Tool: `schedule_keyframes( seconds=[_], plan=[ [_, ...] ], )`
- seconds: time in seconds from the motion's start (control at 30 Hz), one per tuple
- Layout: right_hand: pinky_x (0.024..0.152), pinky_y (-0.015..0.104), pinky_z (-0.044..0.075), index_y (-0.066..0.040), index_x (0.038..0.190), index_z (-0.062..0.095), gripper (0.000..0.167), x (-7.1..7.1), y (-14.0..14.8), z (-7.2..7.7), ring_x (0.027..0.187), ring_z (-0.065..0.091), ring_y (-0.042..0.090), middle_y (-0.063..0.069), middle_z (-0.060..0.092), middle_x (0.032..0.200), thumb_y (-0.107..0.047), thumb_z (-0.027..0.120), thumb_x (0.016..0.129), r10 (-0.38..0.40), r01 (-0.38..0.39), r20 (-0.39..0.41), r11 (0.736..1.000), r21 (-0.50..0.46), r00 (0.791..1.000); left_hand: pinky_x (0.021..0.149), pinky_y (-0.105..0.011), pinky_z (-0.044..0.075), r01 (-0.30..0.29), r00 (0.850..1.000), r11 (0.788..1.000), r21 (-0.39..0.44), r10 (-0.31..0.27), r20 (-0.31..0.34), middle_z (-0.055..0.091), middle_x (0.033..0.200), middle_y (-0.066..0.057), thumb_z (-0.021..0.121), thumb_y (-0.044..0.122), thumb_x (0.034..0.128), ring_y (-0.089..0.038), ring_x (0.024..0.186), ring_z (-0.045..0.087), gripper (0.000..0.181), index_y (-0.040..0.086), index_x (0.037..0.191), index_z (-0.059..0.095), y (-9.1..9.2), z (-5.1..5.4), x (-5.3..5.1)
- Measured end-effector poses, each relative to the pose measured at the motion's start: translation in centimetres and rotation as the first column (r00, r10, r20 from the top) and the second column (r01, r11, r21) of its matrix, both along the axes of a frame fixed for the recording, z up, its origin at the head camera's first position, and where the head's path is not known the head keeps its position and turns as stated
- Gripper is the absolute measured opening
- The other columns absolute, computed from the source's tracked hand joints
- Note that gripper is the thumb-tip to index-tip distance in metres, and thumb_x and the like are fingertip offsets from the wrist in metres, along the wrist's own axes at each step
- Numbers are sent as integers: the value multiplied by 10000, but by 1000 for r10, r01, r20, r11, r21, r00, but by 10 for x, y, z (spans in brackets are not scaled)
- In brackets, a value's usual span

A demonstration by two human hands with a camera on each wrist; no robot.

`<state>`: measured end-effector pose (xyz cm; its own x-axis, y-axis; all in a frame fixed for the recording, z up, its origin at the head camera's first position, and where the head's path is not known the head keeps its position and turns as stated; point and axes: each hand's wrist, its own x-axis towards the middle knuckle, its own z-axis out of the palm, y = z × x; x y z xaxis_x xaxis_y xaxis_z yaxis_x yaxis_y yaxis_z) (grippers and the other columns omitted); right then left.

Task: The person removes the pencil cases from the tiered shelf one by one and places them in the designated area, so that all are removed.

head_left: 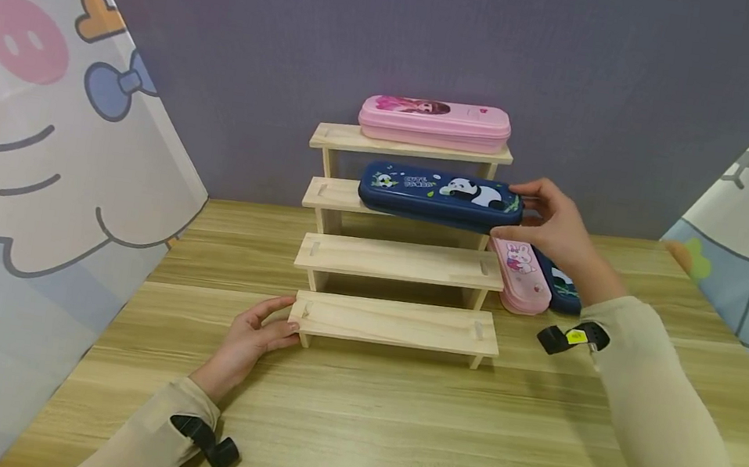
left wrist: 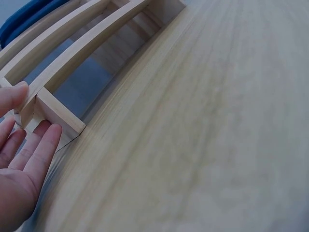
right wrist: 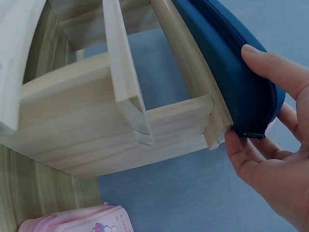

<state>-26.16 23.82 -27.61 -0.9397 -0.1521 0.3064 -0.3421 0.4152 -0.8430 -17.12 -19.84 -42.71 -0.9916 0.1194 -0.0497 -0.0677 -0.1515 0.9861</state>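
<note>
A light wooden stepped rack (head_left: 399, 260) stands on the table. On its second step from the top lies a navy panda pencil case (head_left: 414, 203), a little askew. My right hand (head_left: 553, 229) holds the case by its right end; in the right wrist view the thumb is near its zipper and the fingers are under the end. My left hand (head_left: 254, 340) holds the left end of the rack's lowest step, with thumb on the step and fingers against the side support (left wrist: 60, 113). A pink pencil case (head_left: 434, 125) with a doll picture sits on the top step.
To the right of the rack, a pink rabbit pencil case (head_left: 521, 276) and another dark blue case (head_left: 559, 289) lie on the wood-grain table (head_left: 349, 427). A grey wall (head_left: 287, 33) rises behind, with cartoon-print panels (head_left: 38, 142) at both sides.
</note>
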Motion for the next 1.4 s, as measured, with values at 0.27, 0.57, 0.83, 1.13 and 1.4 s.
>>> schedule_keyframes(
  seconds=[0.27, 0.57, 0.83, 1.13, 1.4],
  plan=[
    [850, 124, 515, -72, 1235, 576, 546, 11, 4, -10, 1040, 548, 138, -68, 534, 1210, 83, 810, 767, -48, 41, -64, 994, -102, 997, 863, -333, 592, 0, 1000, 1000, 2, 0, 1, 433, 1347, -253, 591, -106, 917, -158, 941, 682, 554, -140, 1429, 384, 0, 0, 0],
    [903, 126, 487, -120, 1156, 647, 523, 19, 11, -24, 1079, 524, 126, -63, 530, 1214, 146, 799, 732, -96, 63, -156, 976, -208, 983, 870, -334, 589, 3, 1000, 1000, 2, -3, 3, 424, 1359, -254, 592, -105, 919, -155, 950, 680, 558, -138, 1434, 380, -1, 0, 0],
    [809, 146, 556, -20, 1101, 674, 570, 29, 20, -34, 981, 542, 180, 47, 517, 1205, 327, 708, 651, -20, -100, -246, 880, -465, 969, 871, -335, 590, 4, 1000, 1000, 5, -4, 5, 406, 1376, -245, 596, -96, 921, -152, 939, 680, 557, -133, 1435, 384, -1, 1, -1],
    [809, 187, 531, 92, 1044, 651, 551, 38, 32, -42, 1090, 482, 214, 81, 537, 1198, 383, 690, 577, -76, -128, -336, 829, -545, 939, 872, -341, 590, 7, 1000, 1000, 1, -7, 5, 403, 1387, -256, 600, -94, 921, -160, 950, 679, 556, -133, 1433, 387, -1, 0, 0],
    [819, 212, 548, 116, 1029, 638, 528, 44, 45, -46, 1071, 498, 223, 119, 549, 1187, 352, 737, 567, -99, -175, -382, 766, -619, 919, 868, -335, 591, 4, 1000, 1000, 6, -4, 3, 404, 1393, -262, 596, -106, 917, -160, 953, 681, 558, -133, 1434, 387, -1, -1, -2]
  ],
)
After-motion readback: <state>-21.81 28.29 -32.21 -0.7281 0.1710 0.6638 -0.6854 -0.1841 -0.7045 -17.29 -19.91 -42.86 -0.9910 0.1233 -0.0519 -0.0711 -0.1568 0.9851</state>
